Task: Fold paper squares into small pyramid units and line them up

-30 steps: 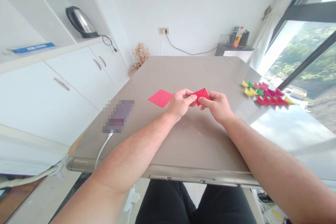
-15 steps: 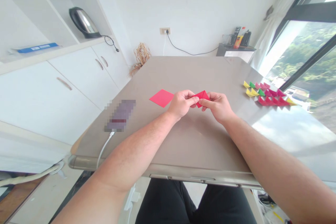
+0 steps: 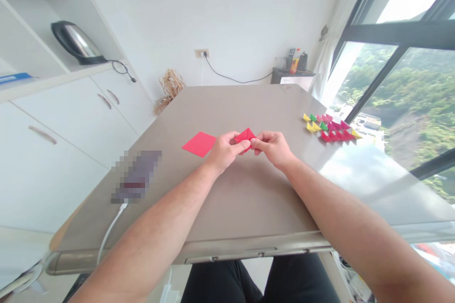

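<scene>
Red folded paper (image 3: 248, 133): between both hands over the table (image 3: 249, 199), seemingly to control both sides.
Left hand (image 3: 223, 151): thumb and fingers pinching its left edge.
Right hand (image 3: 274, 148): pinching the opposite edge, likely to steady it.
Flat red sheet (image 3: 197, 144): beside the left hand, probably for easy reach.
Folded paper pieces (image 3: 333, 126): rows near the window (image 3: 384, 75) (yellow, green, pink, red), apparently to leave working space.

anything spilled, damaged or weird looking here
A blocky, pixelated patch hides something on the table at left, where a white cable ends. Otherwise nothing stands out: no visible spill, folded paper pieces in rows, no tear visible in the red paper between left hand and right hand.
</scene>
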The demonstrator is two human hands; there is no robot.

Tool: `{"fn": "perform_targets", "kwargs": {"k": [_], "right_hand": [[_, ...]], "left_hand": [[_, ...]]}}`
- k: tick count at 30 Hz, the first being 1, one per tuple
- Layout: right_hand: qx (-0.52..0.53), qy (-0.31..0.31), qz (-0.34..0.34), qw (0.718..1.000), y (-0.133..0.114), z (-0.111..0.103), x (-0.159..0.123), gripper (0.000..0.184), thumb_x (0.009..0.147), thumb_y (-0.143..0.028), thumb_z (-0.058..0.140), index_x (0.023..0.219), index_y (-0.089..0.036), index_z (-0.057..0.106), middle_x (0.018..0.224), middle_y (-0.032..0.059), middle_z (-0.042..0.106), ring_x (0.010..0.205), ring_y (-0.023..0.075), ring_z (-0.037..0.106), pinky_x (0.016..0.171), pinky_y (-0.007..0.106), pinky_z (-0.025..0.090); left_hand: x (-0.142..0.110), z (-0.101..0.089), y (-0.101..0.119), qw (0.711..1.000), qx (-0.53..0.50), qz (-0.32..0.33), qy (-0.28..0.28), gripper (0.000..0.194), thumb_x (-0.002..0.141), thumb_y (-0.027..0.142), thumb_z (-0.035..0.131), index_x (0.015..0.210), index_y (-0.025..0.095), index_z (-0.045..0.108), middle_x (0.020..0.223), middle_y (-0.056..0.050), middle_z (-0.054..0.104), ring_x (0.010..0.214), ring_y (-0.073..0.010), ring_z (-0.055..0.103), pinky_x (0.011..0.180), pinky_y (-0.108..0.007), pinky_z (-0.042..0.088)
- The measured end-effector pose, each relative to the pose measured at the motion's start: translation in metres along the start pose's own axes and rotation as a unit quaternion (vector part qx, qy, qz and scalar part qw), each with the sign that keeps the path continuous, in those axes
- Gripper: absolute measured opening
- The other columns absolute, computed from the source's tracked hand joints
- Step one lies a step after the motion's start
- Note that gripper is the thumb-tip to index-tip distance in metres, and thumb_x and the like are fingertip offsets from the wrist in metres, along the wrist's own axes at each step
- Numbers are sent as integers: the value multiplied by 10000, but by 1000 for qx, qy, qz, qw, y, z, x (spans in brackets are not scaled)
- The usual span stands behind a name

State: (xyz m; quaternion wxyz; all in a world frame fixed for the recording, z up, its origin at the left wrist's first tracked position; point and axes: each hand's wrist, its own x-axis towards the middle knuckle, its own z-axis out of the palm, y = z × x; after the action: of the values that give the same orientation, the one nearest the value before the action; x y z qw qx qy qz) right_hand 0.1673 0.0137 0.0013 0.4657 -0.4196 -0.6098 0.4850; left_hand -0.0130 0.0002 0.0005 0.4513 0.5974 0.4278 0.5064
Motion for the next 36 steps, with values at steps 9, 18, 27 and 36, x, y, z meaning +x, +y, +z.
{"fn": "perform_targets", "kwargs": {"k": [9,18,27,36], "right_hand": [[-22,10,8,1000,2,0,0,299,733,-447,794,638,-191,673,575,9,635,580,136,535,591,289,402],[-21,12,-5,1000,-4,1,-4,253,771,-409,750,669,-192,669,604,5,640,603,135,536,606,288,407],[-78,40,1,996,-3,-2,-4,273,758,-432,750,655,-190,675,604,17,641,554,123,459,535,284,345],[-73,45,-10,996,2,-5,-4,286,757,-433,765,639,-198,653,611,24,649,595,145,515,574,297,381]], "left_hand": [[1,0,2,997,-31,-28,59,212,689,326,819,760,155,715,673,-13,691,635,-134,602,653,-282,493],[4,-1,-5,995,-83,-26,55,234,679,332,844,737,160,698,691,-24,710,651,-138,632,687,-301,507],[3,3,-3,991,-109,-30,66,208,701,350,804,715,170,701,712,-25,696,700,-150,648,732,-330,535],[2,4,-3,992,-105,-10,70,226,722,378,783,722,172,691,700,-20,689,676,-144,642,729,-336,542]]}}
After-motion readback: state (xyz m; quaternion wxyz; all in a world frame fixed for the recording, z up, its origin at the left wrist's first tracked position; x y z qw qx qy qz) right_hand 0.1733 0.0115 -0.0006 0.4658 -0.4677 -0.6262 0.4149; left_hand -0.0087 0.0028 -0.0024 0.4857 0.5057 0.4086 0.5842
